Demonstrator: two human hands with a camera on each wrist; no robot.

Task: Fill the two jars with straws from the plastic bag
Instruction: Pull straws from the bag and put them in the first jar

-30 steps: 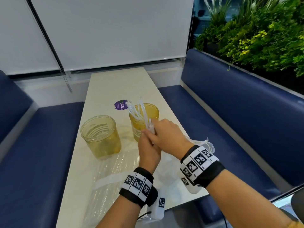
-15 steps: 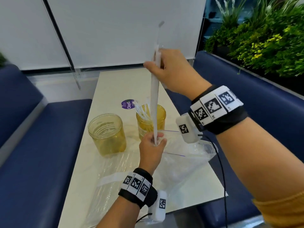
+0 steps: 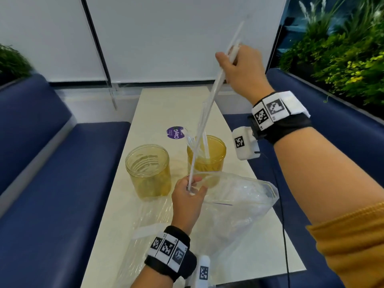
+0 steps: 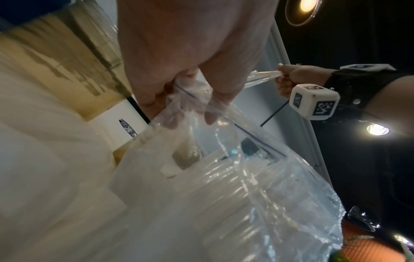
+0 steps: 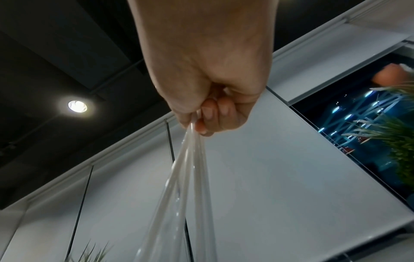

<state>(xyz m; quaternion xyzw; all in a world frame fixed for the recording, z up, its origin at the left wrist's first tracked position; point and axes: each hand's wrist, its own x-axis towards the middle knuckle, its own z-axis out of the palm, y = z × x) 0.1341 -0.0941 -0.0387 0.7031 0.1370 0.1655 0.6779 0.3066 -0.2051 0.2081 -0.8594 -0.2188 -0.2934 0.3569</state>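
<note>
Two amber jars stand mid-table. The left jar (image 3: 148, 171) shows no straws. The right jar (image 3: 206, 156) holds several clear straws (image 3: 192, 141). My right hand (image 3: 230, 59) is raised high over the table and pinches the top of a long white straw bundle in clear wrap (image 3: 209, 109), which slants down to my left hand (image 3: 190, 191). The left hand grips its lower end at the mouth of the clear plastic bag (image 3: 239, 204), in front of the jars. In the right wrist view my right hand (image 5: 197, 124) has curled fingers clamping the strands (image 5: 186, 168). The left wrist view shows my left hand (image 4: 188, 120) and the bag (image 4: 246, 195).
The narrow cream table (image 3: 268, 242) runs between blue benches (image 3: 52, 183). A purple round sticker (image 3: 175, 133) lies behind the jars. A flat clear plastic sheet (image 3: 145, 229) lies at the table's near left. Plants (image 3: 342, 59) line the right side.
A second ago both hands were together beside the right jar. My right hand has since risen high and right, drawing the long straw bundle out. The left hand stays low.
</note>
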